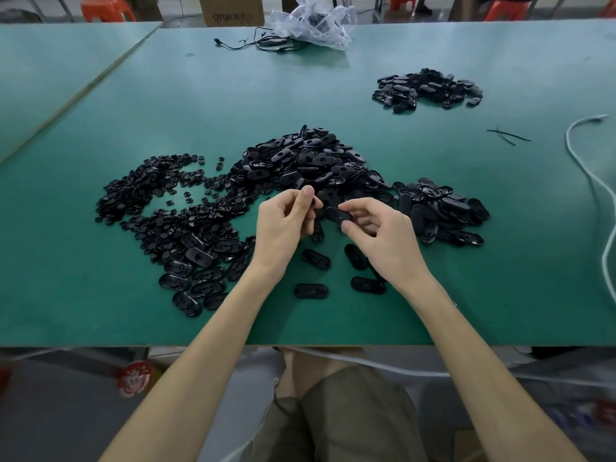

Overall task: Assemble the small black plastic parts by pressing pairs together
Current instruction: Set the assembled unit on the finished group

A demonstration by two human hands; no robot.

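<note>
**Right hand (380, 235) gripped 1 oval shell (336, 215)**

A heap of small round parts (156, 201) lay at left on the table (100, 295). The left hand (286, 225) hung with fingers curled; whether it held anything could not be told. Just beside it, the right hand pinched the oval shell above the central pile's (310, 161) near edge.
</note>
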